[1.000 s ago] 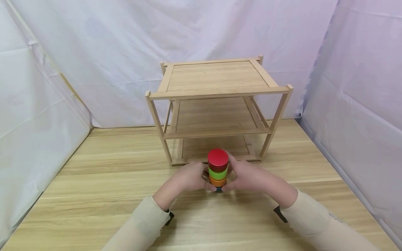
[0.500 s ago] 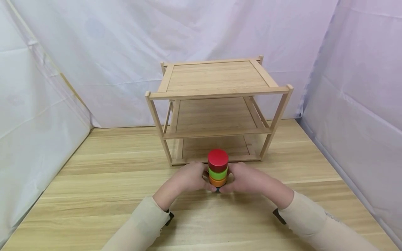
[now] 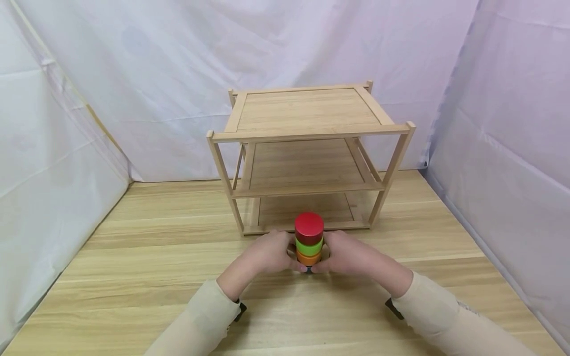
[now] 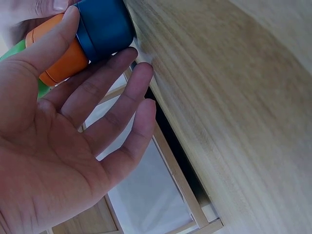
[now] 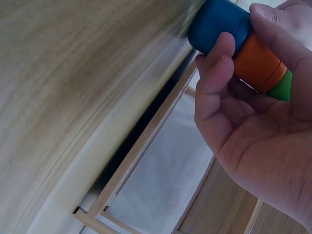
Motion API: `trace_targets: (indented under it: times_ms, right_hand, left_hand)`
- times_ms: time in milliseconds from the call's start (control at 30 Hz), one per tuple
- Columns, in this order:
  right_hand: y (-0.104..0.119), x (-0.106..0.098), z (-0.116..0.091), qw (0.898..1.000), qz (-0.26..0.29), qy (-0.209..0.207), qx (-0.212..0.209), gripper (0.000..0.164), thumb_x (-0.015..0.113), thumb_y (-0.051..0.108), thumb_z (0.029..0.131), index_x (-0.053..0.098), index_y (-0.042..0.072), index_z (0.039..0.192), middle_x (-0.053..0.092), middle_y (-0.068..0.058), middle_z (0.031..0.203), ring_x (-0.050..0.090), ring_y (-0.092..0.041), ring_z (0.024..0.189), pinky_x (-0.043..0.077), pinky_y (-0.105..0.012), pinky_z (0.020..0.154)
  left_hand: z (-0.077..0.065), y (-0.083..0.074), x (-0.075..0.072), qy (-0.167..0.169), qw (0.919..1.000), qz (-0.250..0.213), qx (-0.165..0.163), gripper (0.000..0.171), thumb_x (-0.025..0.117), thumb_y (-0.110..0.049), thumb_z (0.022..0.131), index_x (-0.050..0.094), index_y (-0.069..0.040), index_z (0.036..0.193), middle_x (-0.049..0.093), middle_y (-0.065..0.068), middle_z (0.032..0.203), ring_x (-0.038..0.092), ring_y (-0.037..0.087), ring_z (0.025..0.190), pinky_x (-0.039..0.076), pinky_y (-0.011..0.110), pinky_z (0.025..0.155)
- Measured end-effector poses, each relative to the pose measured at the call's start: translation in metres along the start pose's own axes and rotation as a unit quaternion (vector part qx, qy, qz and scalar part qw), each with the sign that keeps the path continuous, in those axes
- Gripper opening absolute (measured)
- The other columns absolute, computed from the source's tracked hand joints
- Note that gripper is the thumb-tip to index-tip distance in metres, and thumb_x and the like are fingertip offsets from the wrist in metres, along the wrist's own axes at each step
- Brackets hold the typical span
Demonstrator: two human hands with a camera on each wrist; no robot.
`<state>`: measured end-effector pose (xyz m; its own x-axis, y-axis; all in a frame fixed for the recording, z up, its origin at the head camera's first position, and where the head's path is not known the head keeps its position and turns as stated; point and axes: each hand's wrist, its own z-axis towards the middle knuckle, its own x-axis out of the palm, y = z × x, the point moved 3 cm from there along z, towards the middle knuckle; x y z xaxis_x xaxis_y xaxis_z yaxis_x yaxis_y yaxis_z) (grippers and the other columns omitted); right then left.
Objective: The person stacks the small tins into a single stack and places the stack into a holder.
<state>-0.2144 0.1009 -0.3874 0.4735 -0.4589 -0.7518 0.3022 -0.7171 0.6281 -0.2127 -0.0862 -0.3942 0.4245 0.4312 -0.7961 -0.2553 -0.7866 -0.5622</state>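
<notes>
A stack of small round containers [image 3: 309, 227] stands upright on the table, just in front of the rack. From the top its colours run red, green [image 3: 309, 248], orange [image 4: 61, 51] and blue [image 4: 105, 29]. My left hand [image 3: 269, 251] holds the left side of the stack low down, its thumb near the seam between orange and blue and its other fingers behind. From the right, my right hand [image 3: 352, 253] grips the same lower part, thumb in front and fingers curled round the blue container [image 5: 219, 24]. Both thumbs nearly meet at the front.
Behind the stack stands a wooden rack [image 3: 307, 132] with three levels, its lowest front bar close to the fingers. White cloth [image 3: 178, 74] hangs at the back and both sides of the wood-grain table [image 3: 147, 277].
My right hand's fingers have come down from beside the red top to the lower part, and its thumb and forearm have shifted slightly left. The left hand and stack stay in place.
</notes>
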Motion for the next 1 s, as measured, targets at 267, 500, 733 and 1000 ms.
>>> trace_targets:
  times_ms: [267,500,733,1000]
  right_hand:
    - [-0.0006,0.0022,0.0001,1.0,0.0,-0.005,-0.007,0.05,0.093,0.02,0.082,0.07,0.015,0.125,0.075,-0.001,0.127,0.07,-0.021,0.12,0.054,-0.054,0.11]
    - [-0.002,0.0046,-0.0006,1.0,0.008,-0.007,-0.004,0.05,0.093,0.018,0.082,0.069,0.016,0.126,0.075,0.0,0.129,0.069,-0.02,0.119,0.054,-0.054,0.11]
    - [-0.0022,0.0053,-0.0003,1.0,0.011,-0.012,-0.008,0.049,0.093,0.017,0.083,0.069,0.017,0.126,0.074,0.0,0.13,0.069,-0.022,0.123,0.053,-0.055,0.111]
    - [-0.0012,0.005,-0.0027,1.0,0.017,-0.011,-0.021,0.047,0.092,0.017,0.084,0.07,0.018,0.125,0.074,0.001,0.13,0.068,-0.022,0.123,0.054,-0.055,0.11]
  left_hand:
    - [-0.0004,0.0011,0.0007,-0.001,1.0,0.001,0.001,0.048,0.092,-0.036,0.083,0.075,-0.018,0.124,0.08,0.0,0.118,0.074,0.018,0.107,0.058,0.044,0.099]
    - [0.0002,0.0007,0.0015,-0.004,0.9998,0.018,0.003,0.049,0.092,-0.039,0.083,0.075,-0.018,0.124,0.08,-0.001,0.118,0.074,0.018,0.11,0.058,0.044,0.1]
    - [-0.0001,0.0007,0.0015,-0.004,0.9998,0.019,0.002,0.05,0.092,-0.039,0.083,0.075,-0.018,0.124,0.08,-0.001,0.118,0.074,0.017,0.108,0.058,0.044,0.099]
    - [-0.0029,-0.0004,0.0002,-0.008,0.9997,0.016,0.019,0.045,0.093,-0.037,0.082,0.074,-0.02,0.12,0.08,-0.003,0.11,0.073,0.012,0.096,0.06,0.038,0.089]
